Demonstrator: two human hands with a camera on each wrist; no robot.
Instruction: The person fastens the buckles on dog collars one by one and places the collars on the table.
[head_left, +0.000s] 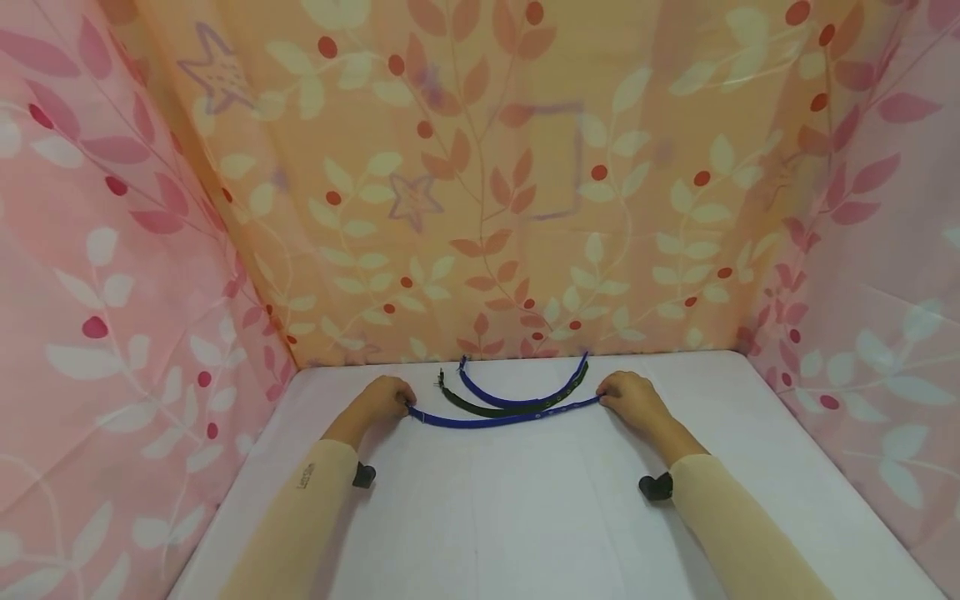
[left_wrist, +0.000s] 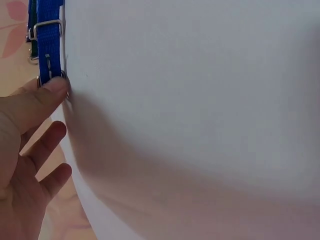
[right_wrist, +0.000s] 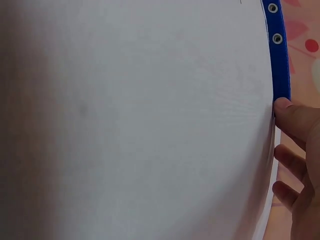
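Note:
A blue collar [head_left: 472, 423] with metal eyelets lies in a shallow curve, held at both ends. My left hand [head_left: 386, 398] pinches its buckle end; the left wrist view shows the thumb on the blue strap [left_wrist: 49, 47] beside the metal buckle, the lower fingers loose. At the other end my right hand [head_left: 630, 400] pinches the tip, and the right wrist view shows the thumb on the strap [right_wrist: 281, 70] below two eyelets. Just behind lie a dark green collar [head_left: 468, 406] and a second blue collar [head_left: 517, 404], both curved, their buckles to the left.
The white table [head_left: 480, 508] ends at a patterned orange curtain [head_left: 480, 208] close behind the collars. Pink patterned curtains [head_left: 112, 275] stand along both sides. A small black device [head_left: 657, 487] sits at each sleeve cuff.

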